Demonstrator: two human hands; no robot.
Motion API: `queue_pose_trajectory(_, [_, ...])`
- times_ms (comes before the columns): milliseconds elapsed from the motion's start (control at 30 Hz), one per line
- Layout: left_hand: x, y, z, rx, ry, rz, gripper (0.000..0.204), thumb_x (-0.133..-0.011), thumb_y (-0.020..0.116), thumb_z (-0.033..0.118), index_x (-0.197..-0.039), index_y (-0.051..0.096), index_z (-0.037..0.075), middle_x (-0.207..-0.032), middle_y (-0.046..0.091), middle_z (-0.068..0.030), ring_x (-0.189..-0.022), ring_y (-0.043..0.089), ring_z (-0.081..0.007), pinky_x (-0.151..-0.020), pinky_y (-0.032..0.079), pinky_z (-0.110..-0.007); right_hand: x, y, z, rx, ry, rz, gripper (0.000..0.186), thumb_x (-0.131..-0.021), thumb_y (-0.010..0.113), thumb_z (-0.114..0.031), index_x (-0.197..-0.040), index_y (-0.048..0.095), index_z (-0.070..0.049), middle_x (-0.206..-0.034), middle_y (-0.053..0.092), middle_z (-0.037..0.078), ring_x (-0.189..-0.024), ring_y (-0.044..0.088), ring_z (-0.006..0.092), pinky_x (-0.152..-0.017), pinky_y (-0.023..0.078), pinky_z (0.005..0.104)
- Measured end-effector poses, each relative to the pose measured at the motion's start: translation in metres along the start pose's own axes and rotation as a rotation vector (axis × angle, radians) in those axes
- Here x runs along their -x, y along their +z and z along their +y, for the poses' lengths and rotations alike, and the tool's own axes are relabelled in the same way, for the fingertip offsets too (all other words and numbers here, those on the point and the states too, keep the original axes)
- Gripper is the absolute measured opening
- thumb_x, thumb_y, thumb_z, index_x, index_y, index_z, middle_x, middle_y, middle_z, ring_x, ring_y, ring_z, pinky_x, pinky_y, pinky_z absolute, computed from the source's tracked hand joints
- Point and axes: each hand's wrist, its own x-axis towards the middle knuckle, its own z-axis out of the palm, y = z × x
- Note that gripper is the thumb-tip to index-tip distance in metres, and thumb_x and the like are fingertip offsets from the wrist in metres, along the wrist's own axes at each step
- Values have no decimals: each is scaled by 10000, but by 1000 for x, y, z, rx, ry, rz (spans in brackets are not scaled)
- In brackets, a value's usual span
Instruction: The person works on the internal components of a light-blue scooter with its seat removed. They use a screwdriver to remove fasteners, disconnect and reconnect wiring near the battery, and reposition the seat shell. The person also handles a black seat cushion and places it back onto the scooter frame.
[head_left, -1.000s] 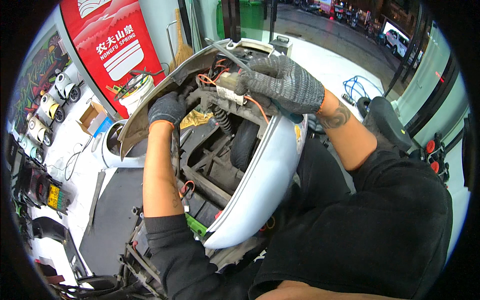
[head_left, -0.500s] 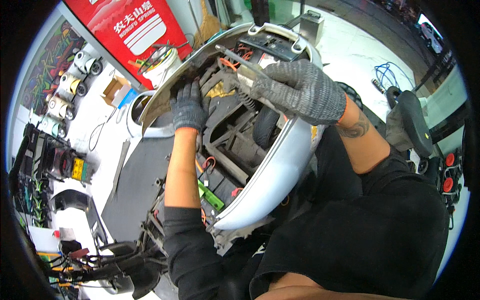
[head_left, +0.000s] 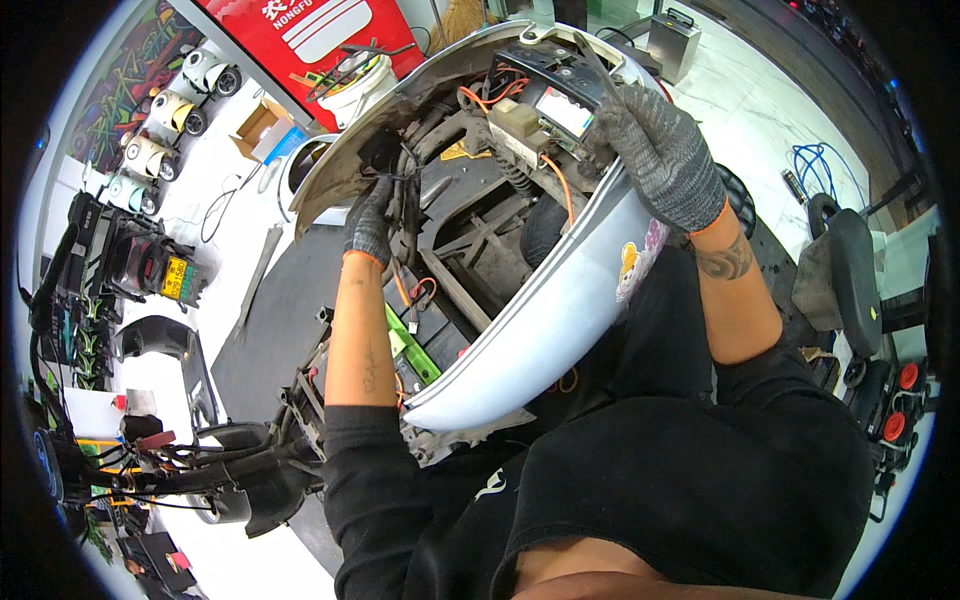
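1. Head view — scooter shell [head_left: 540, 338] over the black mat [head_left: 278, 325], right of its left edge, apparently mid-repair.
2. Right hand [head_left: 665, 160]: fingers gripping a slim tool [head_left: 592, 61]; left hand [head_left: 371, 220] — cannot tell.
3. Next move likely calls for a steadied shell.

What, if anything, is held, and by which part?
Right grey-gloved hand: slim grey metal rod, by its near end. Left grey-gloved hand: cannot tell.

You wear this one view on your head: a wide fisheye, left of its pair, facing steeply down past your chest [head_left: 690, 450] onto your near left hand [head_left: 371, 218] and right hand [head_left: 672, 162], straight edges bending toward the rim.
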Motion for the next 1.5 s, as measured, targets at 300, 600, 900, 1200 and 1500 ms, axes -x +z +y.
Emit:
queue_pose_trajectory(300, [-27,24,24,490,-43,-18,322,-886,723,112,-1202,665,83,-1103,724,-85,-903,696,-255,-797,573,-380,-12,-3,-7,289,-196,-31,238,-928,689,-268,-1043,743,-68,-852,717,150,-762,696,302,-695,550,409])
queue_pose_trajectory(600, [-43,24,31,569,34,-257,435,-1007,536,217,-1421,540,86,-1401,604,-89,-1269,584,-233,-1088,456,-372,-15,3,-11,237,-109,-98,257,-910,708,-273,-1056,748,-67,-880,722,178,-778,708,324,-715,571,403])
queue_pose_trajectory(900, [-43,35,27,847,45,-111,415,-957,630,93,-1351,562,-21,-1385,586,-191,-1219,617,-320,-1069,503,-433,-11,1,-13,130,-22,-126,237,-943,651,-213,-1078,721,-31,-851,709,163,-769,695,300,-708,552,389])
queue_pose_trajectory(1200, [-17,-10,12,602,166,30,398,-937,661,81,-1322,561,53,-1240,638,-144,-1081,651,-276,-910,559,-405,-9,1,-16,227,-53,-58,262,-933,681,-255,-1085,734,-49,-906,721,170,-812,702,312,-738,563,394])
queue_pose_trajectory(1500, [-5,16,39,515,88,-40,410,-1037,535,294,-1366,562,51,-1378,606,-113,-1240,587,-285,-1065,478,-405,-5,2,-10,197,-42,-85,243,-924,678,-198,-1104,719,-40,-993,713,168,-927,692,312,-832,556,400])
